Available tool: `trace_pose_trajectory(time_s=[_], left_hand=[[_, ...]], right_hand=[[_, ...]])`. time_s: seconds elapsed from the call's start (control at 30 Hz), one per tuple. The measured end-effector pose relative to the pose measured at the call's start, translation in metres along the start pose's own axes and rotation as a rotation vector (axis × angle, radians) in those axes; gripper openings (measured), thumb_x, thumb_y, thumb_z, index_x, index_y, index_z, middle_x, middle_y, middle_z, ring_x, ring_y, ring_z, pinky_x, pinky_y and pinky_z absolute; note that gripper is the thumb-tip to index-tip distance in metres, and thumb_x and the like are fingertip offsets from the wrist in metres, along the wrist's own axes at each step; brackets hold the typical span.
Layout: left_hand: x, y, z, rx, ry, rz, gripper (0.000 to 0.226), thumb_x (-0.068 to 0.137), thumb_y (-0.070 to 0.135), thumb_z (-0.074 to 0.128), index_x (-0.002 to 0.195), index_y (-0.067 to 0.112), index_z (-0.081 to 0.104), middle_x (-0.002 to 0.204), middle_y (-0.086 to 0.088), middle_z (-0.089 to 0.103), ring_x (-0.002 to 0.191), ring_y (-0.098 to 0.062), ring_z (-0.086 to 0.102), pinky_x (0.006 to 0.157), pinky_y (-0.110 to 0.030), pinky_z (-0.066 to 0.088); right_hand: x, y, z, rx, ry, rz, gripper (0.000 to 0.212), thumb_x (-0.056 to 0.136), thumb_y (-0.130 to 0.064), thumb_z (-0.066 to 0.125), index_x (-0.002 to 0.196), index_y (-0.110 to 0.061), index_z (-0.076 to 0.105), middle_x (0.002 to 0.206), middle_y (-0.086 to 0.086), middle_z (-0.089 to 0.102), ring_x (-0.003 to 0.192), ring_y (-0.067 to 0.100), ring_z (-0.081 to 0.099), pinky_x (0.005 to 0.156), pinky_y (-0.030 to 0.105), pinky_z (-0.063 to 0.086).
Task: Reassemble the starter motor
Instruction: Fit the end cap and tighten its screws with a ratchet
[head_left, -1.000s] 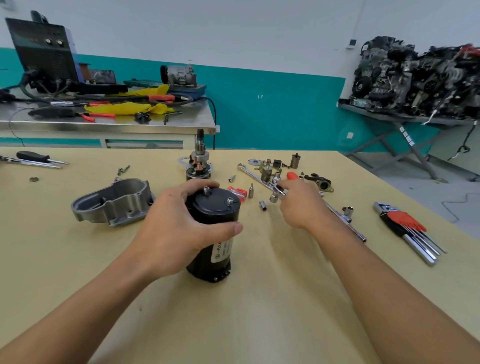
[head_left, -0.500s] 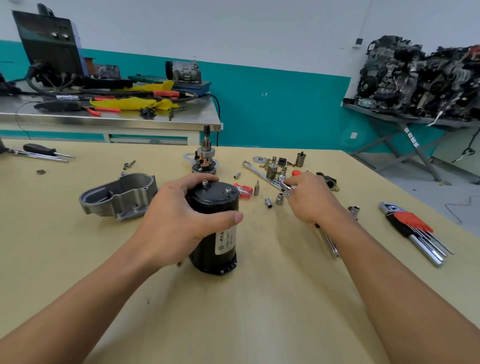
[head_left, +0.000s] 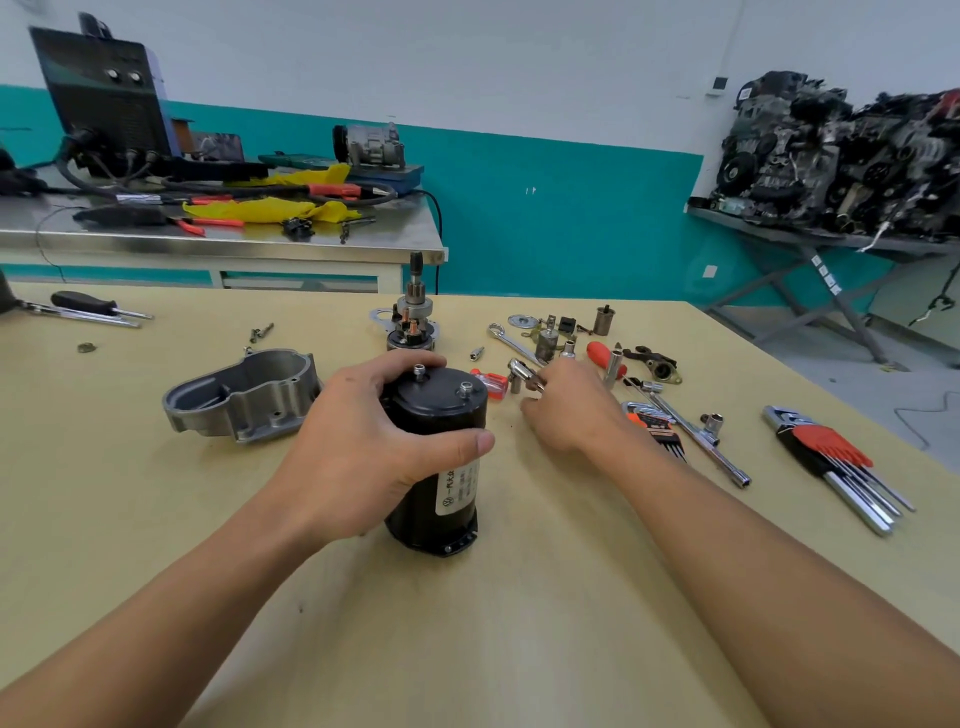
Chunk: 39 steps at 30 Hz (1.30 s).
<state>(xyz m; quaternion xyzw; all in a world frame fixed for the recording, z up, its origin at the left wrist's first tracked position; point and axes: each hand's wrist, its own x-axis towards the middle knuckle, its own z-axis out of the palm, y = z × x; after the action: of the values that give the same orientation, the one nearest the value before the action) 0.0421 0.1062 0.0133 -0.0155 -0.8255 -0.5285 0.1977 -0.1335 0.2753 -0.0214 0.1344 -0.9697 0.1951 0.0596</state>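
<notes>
Since a moment ago the right hand (head_left: 571, 410) has drawn in toward the motor, and a second hex key set (head_left: 649, 421) in an orange holder that its wrist was hiding now shows beside it. Its fingers (head_left: 535, 383) are pinched on the head of a chrome ratchet wrench (head_left: 522, 370) with a socket hanging beneath.

The left hand (head_left: 363, 447) is clamped on the black motor housing (head_left: 441, 415), thumb across the front and fingers over the top rim. The housing stands upright near the middle of the worktop (head_left: 467, 623). Two threaded studs (head_left: 420, 371) rise from its cap. Its white label (head_left: 457, 488) carries a round emblem and Chinese characters; the smaller print is too fine to read.

To the left lies the grey cast end housing (head_left: 244, 395), hollow side up. Behind the motor the pinion shaft assembly (head_left: 413, 322) stands upright.

On the right a red holder (head_left: 826, 447) keeps a fan of long hex keys, which makes two hex key sets in all. A T-bar socket wrench (head_left: 691, 436) lies between the two sets. A red-handled screwdriver (head_left: 605, 356) sits among loose sockets and small parts.
</notes>
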Motion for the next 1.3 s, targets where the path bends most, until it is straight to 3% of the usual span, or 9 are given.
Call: trace_pose_trajectory(time_s=[0.2,0.37,0.57,0.73,0.97,1.07,1.13,1.2,1.3], left_hand=[[0.000,-0.001,0.000,-0.010,-0.019,-0.012,0.075,0.054,0.044,0.091,0.123,0.033,0.064,0.106,0.019,0.070,0.097,0.013,0.062,0.072,-0.004,0.051],[0.000,0.000,0.000,-0.019,-0.022,-0.002,0.083,0.047,0.054,0.084,0.124,0.034,0.062,0.105,0.022,0.067,0.095,0.020,0.058,0.067,0.001,0.046],[0.000,-0.001,-0.002,-0.008,-0.010,-0.016,0.081,0.046,0.056,0.084,0.122,0.036,0.064,0.103,0.021,0.069,0.096,0.014,0.061,0.071,-0.004,0.052],[0.000,-0.001,-0.002,-0.001,-0.008,-0.011,0.080,0.046,0.056,0.084,0.121,0.036,0.064,0.098,0.024,0.069,0.095,0.015,0.061,0.069,-0.002,0.050],[0.000,-0.001,-0.001,0.016,-0.020,0.007,0.081,0.047,0.056,0.084,0.122,0.036,0.064,0.104,0.020,0.069,0.097,0.014,0.060,0.070,-0.002,0.049],[0.000,-0.001,-0.002,0.024,-0.018,0.007,0.080,0.047,0.057,0.084,0.122,0.036,0.064,0.104,0.022,0.069,0.098,0.013,0.060,0.070,-0.004,0.051],[0.001,-0.002,-0.003,0.022,-0.016,0.003,0.082,0.046,0.058,0.083,0.122,0.037,0.063,0.105,0.021,0.069,0.098,0.013,0.061,0.071,-0.005,0.052],[0.001,-0.003,-0.003,0.015,-0.014,-0.004,0.083,0.045,0.059,0.083,0.123,0.037,0.063,0.107,0.020,0.069,0.098,0.010,0.062,0.073,-0.006,0.052],[0.001,-0.004,-0.002,0.007,-0.009,-0.002,0.083,0.045,0.058,0.083,0.123,0.036,0.063,0.107,0.019,0.070,0.098,0.011,0.063,0.072,-0.004,0.052]], right_hand=[[0.000,0.001,0.004,-0.043,-0.066,-0.011,0.012,0.093,-0.018,0.054,0.094,-0.016,0.065,0.087,0.001,0.053,0.070,0.018,0.058,0.051,0.028,0.042],[-0.001,0.000,0.004,-0.067,-0.072,-0.001,0.012,0.095,-0.014,0.054,0.099,-0.012,0.065,0.091,0.005,0.056,0.072,0.019,0.058,0.057,0.032,0.050],[-0.007,0.003,0.000,0.079,-0.034,-0.061,0.019,0.097,-0.028,0.059,0.112,-0.018,0.054,0.101,0.002,0.052,0.086,0.019,0.054,0.070,0.034,0.044],[-0.009,0.003,0.001,0.067,-0.059,-0.118,0.016,0.092,-0.034,0.068,0.092,-0.019,0.063,0.096,0.003,0.058,0.074,0.009,0.052,0.054,0.026,0.034],[-0.011,0.000,-0.001,0.094,-0.049,-0.159,0.025,0.089,-0.042,0.071,0.084,-0.018,0.065,0.082,-0.001,0.059,0.072,0.012,0.056,0.053,0.026,0.039],[-0.015,0.001,-0.012,0.271,0.013,-0.114,0.032,0.086,-0.049,0.073,0.075,-0.020,0.065,0.061,-0.010,0.060,0.050,0.001,0.051,0.044,0.018,0.034],[-0.014,0.005,-0.027,0.437,0.101,-0.053,0.038,0.090,-0.050,0.067,0.080,-0.014,0.070,0.052,-0.011,0.056,0.044,0.001,0.046,0.045,0.019,0.037],[-0.013,0.014,-0.045,0.532,0.087,-0.013,0.035,0.098,-0.041,0.054,0.084,-0.013,0.070,0.049,-0.008,0.057,0.041,0.000,0.045,0.047,0.023,0.038],[-0.022,0.029,-0.055,0.471,-0.069,-0.068,0.018,0.102,-0.030,0.049,0.097,-0.037,0.064,0.063,-0.010,0.070,0.041,-0.001,0.047,0.054,0.028,0.040]])
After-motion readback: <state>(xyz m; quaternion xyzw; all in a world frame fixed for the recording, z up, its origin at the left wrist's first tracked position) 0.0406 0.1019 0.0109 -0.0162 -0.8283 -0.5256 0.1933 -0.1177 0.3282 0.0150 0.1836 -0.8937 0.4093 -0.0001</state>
